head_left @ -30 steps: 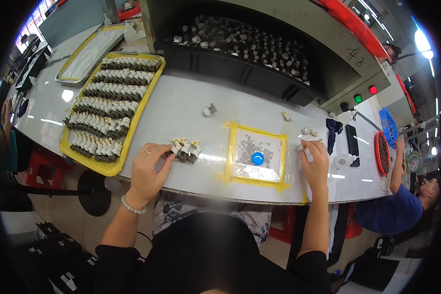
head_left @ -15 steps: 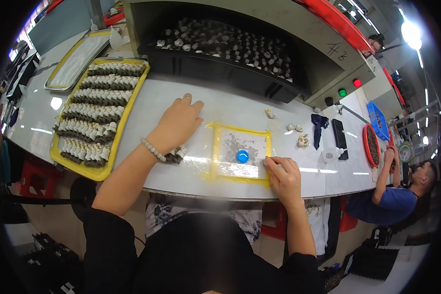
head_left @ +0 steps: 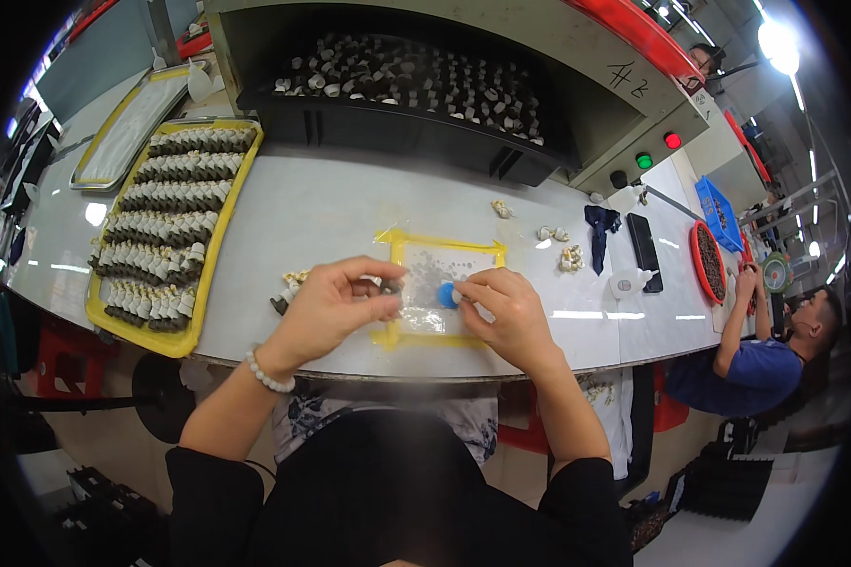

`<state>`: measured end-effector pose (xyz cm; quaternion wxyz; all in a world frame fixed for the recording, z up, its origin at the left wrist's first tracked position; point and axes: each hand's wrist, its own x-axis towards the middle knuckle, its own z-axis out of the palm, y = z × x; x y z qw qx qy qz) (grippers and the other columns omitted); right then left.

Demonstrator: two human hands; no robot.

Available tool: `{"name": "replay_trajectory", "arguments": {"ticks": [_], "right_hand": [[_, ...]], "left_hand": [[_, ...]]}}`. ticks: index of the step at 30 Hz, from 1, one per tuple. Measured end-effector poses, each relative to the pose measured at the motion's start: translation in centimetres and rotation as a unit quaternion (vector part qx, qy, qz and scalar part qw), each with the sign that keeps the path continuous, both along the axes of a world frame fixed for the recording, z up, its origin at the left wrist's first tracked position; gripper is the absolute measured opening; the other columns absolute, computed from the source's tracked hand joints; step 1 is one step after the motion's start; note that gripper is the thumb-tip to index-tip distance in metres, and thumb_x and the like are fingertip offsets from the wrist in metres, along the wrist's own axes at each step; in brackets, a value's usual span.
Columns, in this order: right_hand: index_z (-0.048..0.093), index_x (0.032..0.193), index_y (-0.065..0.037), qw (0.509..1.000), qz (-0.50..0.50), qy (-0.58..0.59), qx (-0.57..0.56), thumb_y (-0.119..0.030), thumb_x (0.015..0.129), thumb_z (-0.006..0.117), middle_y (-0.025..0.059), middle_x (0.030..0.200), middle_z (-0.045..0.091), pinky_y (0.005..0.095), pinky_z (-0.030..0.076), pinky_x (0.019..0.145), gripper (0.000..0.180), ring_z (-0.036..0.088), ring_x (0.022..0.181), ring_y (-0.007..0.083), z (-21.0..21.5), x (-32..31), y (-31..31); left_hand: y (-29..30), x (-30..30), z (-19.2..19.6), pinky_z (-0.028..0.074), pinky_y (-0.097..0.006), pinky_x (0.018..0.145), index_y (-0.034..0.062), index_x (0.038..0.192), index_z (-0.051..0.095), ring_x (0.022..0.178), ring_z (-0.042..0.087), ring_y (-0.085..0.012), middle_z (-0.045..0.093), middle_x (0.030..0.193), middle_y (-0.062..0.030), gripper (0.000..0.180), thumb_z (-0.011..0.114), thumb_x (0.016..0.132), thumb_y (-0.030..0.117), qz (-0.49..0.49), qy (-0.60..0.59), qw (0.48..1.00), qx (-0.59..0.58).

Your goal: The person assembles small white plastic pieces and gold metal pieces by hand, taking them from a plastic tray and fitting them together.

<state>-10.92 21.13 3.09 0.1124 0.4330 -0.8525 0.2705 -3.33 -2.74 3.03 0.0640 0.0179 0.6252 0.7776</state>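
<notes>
My left hand (head_left: 336, 307) pinches a small dark grey piece (head_left: 390, 286) between thumb and fingertips. It hovers by the left side of a work sheet (head_left: 437, 333) bordered with yellow tape and smudged grey. Over the same sheet, my right hand (head_left: 509, 317) is closed on a small whitish piece (head_left: 457, 296), its exact kind hidden by the fingers. Those fingertips are right at a round blue cap-like disc (head_left: 444, 295); contact cannot be made out. Behind my left hand lie a few white-and-dark parts (head_left: 286, 291), partly covered.
A yellow-edged tray (head_left: 246, 156) with rows of white-and-dark parts stands left. A black bin (head_left: 378, 132) of similar pieces sits at the back. To the right lie loose parts (head_left: 570, 258), a dark cloth (head_left: 599, 236), a phone-like black slab (head_left: 644, 250) and a white bottle (head_left: 627, 283). A co-worker (head_left: 742, 373) sits beyond.
My left hand has come down and right from the open table, now pinching a small dark piece. My right hand has moved left from the sheet's edge to the blue disc.
</notes>
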Motion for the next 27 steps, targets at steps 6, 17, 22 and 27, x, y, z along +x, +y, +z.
{"name": "replay_trajectory", "arguments": {"ticks": [6, 17, 22, 27], "right_hand": [[0.069, 0.09, -0.005, 0.996, 0.034, 0.025, 0.084, -0.002, 0.07, 0.069, 0.0063, 0.084, 0.064, 0.0368, 0.049, 0.07, 0.02, 0.061, 0.076, 0.0244, 0.5, -0.7, -0.6], [0.07, 0.098, -0.003, 0.994, -0.009, -0.097, -0.045, 0.002, 0.076, 0.067, 0.0095, 0.09, 0.065, 0.0317, 0.05, 0.073, 0.022, 0.063, 0.081, 0.0225, -0.2, 0.7, -0.1], [0.068, 0.104, 0.002, 0.941, -0.036, -0.288, -0.175, 0.003, 0.08, 0.066, 0.0123, 0.099, 0.065, 0.0292, 0.047, 0.083, 0.024, 0.061, 0.095, 0.0195, -1.5, 2.4, 0.4], [0.067, 0.106, 0.004, 0.93, -0.026, -0.328, -0.163, 0.003, 0.081, 0.066, 0.0137, 0.101, 0.065, 0.0294, 0.046, 0.086, 0.025, 0.061, 0.097, 0.0205, -0.6, 3.2, -0.1]], "left_hand": [[3.1, 2.5, -2.7, 0.052, -0.026, 0.086, -0.0052, 0.108, 0.058, 0.094, 0.064, -0.0152, 0.064, 0.1, -0.0095, 0.026, 0.065, 0.083, -0.006, 0.029, -0.063, 0.981, 0.182], [4.6, 2.4, -4.1, 0.052, -0.029, 0.089, -0.0062, 0.11, 0.059, 0.098, 0.064, -0.0183, 0.065, 0.107, -0.0129, 0.026, 0.063, 0.084, -0.006, 0.054, -0.062, 0.974, 0.212], [4.7, 2.1, -3.8, 0.056, -0.032, 0.083, -0.0071, 0.108, 0.059, 0.09, 0.068, -0.0241, 0.065, 0.101, -0.0166, 0.025, 0.062, 0.084, -0.009, 0.067, -0.067, 0.975, 0.203], [4.6, 2.2, -4.1, 0.058, -0.033, 0.079, -0.0069, 0.108, 0.06, 0.087, 0.068, -0.0249, 0.066, 0.101, -0.0183, 0.024, 0.062, 0.084, -0.009, 0.07, -0.062, 0.974, 0.205]]}}
